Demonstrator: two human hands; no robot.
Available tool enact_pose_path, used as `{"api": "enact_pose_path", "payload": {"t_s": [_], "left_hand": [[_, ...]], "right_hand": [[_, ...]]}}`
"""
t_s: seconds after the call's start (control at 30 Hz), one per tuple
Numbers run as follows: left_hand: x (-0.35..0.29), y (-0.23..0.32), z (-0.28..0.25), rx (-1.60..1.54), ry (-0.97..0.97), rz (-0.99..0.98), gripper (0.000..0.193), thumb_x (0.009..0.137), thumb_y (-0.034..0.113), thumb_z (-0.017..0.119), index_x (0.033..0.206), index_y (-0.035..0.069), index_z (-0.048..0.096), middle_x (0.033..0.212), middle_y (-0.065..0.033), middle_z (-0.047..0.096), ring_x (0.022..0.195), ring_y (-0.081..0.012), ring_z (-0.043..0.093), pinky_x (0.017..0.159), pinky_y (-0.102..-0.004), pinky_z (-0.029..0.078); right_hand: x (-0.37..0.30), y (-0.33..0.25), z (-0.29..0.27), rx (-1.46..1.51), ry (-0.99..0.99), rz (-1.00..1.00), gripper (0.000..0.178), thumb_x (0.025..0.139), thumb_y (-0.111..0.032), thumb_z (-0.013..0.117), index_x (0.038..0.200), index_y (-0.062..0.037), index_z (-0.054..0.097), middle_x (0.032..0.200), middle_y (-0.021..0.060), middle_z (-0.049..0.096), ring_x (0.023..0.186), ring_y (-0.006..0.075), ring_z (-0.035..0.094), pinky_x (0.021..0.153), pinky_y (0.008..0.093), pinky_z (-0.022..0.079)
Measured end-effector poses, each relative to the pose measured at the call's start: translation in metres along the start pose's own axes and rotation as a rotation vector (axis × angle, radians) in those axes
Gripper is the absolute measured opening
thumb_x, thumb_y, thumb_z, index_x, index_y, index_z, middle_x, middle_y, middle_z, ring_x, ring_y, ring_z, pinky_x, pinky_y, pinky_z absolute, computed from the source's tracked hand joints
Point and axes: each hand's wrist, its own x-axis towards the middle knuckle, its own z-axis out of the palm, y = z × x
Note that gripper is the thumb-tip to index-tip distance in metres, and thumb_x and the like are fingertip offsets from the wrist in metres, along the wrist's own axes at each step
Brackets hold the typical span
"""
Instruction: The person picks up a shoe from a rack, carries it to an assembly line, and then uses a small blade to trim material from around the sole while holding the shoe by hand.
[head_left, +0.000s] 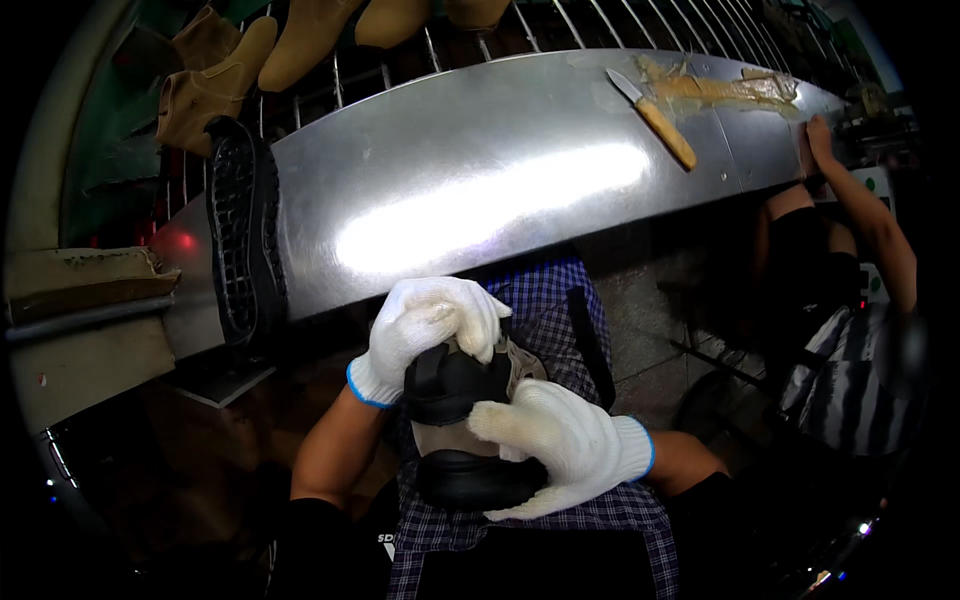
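Observation:
Both of my hands wear white knit gloves with blue-edged cuffs. Between them, in front of my apron, is a shoe (440, 437) with black and beige-grey parts. My left hand (435, 322) curls its fingers over the shoe's far end. From the right, my right hand (565, 440) grips its side, the thumb across the beige part. Much of the shoe is hidden by the gloves. Left of my hands, a black shoe sole (240, 240) with a grid-like pattern stands at the end of the metal table (370, 150).
A knife (655, 122) with a wooden handle lies on the table, near dried brownish residue (725, 90). Several tan boots (215, 85) rest on a metal-bar rack (535, 25) beyond. At right, another person's arm (870, 205) reaches to the table's edge.

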Motion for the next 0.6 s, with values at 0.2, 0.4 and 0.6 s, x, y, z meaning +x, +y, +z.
{"api": "enact_pose_path", "payload": {"t_s": [0.2, 0.4, 0.6], "left_hand": [[0.002, -0.002, 0.016, 0.028, -0.043, -0.031, 0.036, 0.094, 0.031, 0.06, 0.075, 0.003, 0.073, 0.075, -0.0141, 0.073, 0.075, -0.0274, 0.068, 0.093, -0.0476, 0.056], [0.004, 0.007, 0.032, 0.111, -0.076, 0.066, 0.037, 0.096, 0.028, 0.055, 0.075, 0.003, 0.073, 0.076, -0.0151, 0.074, 0.076, -0.0292, 0.069, 0.091, -0.0476, 0.056], [-0.005, 0.101, 0.058, 0.104, -0.111, 0.709, 0.047, 0.106, 0.033, 0.044, 0.091, 0.0, 0.075, 0.087, -0.0189, 0.077, 0.077, -0.0331, 0.07, 0.079, -0.048, 0.054]], "right_hand": [[-0.005, -0.004, -0.022, -0.071, -0.147, 0.09, 0.096, 0.077, -0.04, 0.093, 0.153, -0.0031, 0.049, 0.089, 0.011, 0.063, 0.076, 0.0248, 0.066, 0.067, 0.0407, 0.055], [-0.001, -0.042, -0.052, -0.54, -0.341, 0.162, 0.101, 0.077, -0.063, 0.086, 0.155, -0.0096, 0.049, 0.081, 0.0106, 0.064, 0.063, 0.0265, 0.071, 0.052, 0.0361, 0.059], [0.015, -0.081, -0.059, -0.588, 0.144, -0.402, 0.08, 0.074, -0.058, 0.086, 0.138, -0.0129, 0.067, 0.08, 0.0032, 0.06, 0.067, 0.0213, 0.064, 0.058, 0.0318, 0.049]]}}
